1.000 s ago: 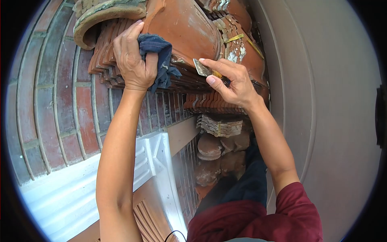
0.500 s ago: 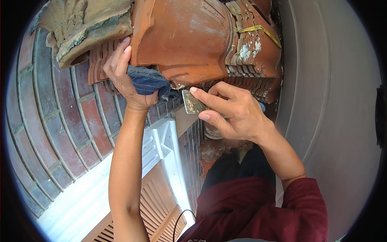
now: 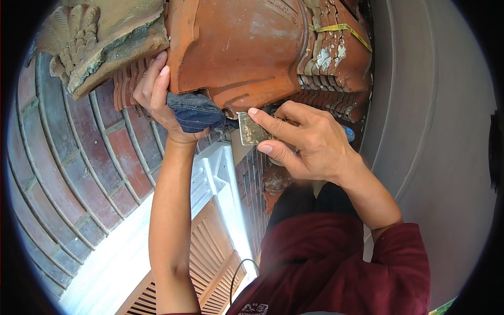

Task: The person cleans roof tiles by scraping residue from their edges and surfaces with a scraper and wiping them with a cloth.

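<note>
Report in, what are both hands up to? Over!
Left hand holding blue cloth beside big tile. Right hand pinching scraper near tile's lower edge. Cloth bunched close to scraper, maybe in the way.

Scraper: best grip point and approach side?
Probably the end of the scraper opposite its free edge, from the picture's right, where the right hand holds it: its flat blade juts leftward, broad edge exposed near the tile. The hand hides the rest.
</note>
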Demonstrator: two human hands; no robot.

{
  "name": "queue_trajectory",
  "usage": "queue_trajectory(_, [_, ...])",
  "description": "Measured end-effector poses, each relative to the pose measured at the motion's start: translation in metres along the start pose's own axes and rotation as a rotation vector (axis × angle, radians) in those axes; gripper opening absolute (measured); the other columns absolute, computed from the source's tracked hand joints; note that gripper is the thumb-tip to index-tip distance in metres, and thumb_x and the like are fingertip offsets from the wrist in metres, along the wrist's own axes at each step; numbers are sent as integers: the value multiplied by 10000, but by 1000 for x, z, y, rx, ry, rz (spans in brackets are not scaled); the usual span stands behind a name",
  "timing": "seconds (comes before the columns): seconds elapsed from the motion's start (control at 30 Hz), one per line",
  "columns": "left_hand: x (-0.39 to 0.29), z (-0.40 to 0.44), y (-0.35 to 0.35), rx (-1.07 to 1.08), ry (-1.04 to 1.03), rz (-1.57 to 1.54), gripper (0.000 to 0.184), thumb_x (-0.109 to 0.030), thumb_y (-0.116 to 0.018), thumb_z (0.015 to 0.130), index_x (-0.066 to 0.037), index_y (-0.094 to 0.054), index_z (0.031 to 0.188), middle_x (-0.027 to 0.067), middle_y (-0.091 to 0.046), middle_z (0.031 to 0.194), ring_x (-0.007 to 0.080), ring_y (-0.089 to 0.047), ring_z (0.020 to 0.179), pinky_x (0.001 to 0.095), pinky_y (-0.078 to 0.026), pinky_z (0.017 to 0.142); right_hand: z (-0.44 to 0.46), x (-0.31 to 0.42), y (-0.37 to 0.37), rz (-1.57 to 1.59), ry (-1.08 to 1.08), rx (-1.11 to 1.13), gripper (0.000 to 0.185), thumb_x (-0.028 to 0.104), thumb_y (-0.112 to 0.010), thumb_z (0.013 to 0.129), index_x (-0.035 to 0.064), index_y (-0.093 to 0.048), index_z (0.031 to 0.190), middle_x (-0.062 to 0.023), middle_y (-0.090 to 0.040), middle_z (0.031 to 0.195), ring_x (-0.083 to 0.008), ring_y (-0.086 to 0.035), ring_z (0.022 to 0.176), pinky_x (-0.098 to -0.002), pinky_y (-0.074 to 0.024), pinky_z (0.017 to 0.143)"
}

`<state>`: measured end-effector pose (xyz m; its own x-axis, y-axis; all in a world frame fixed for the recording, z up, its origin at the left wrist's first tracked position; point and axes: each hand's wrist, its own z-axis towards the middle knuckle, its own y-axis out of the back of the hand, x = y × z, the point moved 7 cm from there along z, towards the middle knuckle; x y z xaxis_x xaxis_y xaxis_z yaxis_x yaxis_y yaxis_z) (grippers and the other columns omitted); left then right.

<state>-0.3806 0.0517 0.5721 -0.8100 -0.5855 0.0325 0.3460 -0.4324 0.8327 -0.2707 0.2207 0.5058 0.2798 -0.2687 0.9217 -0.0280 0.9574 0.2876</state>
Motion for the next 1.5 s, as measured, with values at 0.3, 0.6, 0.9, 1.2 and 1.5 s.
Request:
queue_trajectory(0.3, [4, -6, 2, 18, -23, -43, 702, -507, -669, 932, -71, -404, 1415, 225, -548, 1388, 340, -514, 1258, 456, -375, 1074, 14, 8, 0, -133, 3, 40, 469, 422, -642, 974, 59, -694, 1265, -83, -570, 801, -244, -623, 693, -376, -536, 585])
queue_trajectory(0.6, [3, -3, 1, -8, -45, -61, 741, -599, -590, 936, -70, -416, 1424, 224, -562, 1373, 336, -505, 1254, 457, -364, 1073, 8, 13, 3, -225, -17, 78, 467, 429, -625, 985, 61, -694, 1265, -91, -576, 826, -256, -641, 702, -376, -547, 592])
queue_trajectory(0.9, [3, -2, 0, -55, -46, -124, 663, -562, -527, 981, -44, -462, 1390, 210, -575, 1374, 332, -505, 1275, 451, -378, 1096, 14, -6, -3, 75, -107, 25, 442, 373, -620, 999, 33, -688, 1274, -167, -637, 859, -348, -644, 698, -426, -544, 646])
queue_trajectory(1.2, [7, -6, 4, -197, -20, -168, 466, -315, -416, 1045, 2, -523, 1370, 194, -627, 1361, 343, -554, 1273, 435, -413, 1110, -29, 48, -14, -204, -80, -105, 504, 229, -696, 951, -9, -580, 1380, -144, -553, 894, -323, -598, 816, -428, -527, 710])
queue_trajectory(1.5, [4, -7, 10, -313, -81, -210, 483, -90, -471, 892, -3, -562, 1358, 164, -664, 1342, 358, -599, 1234, 440, -429, 1097, 10, 92, -20, -752, -41, 39, 348, 235, -618, 978, -52, -663, 1170, -200, -641, 894, -340, -667, 871, -431, -573, 717])
